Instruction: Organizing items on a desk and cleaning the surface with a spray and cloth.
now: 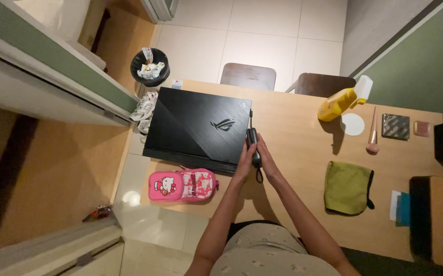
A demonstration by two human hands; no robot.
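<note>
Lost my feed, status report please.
Left hand and right hand both grip small black oblong device. Closed black laptop touches left hand.

A light wooden table point(303, 122) stands on pale floor tiles point(252, 30), with two brown chairs point(248, 75) pushed in at its far side. A green wall point(416, 71) runs along the right (a grey strip borders it). Left, a black waste bin point(150, 66) sits near white sneakers point(144, 107).

bare forearms, no sleeves, no rings, pale beige top w/ small dark print
</note>
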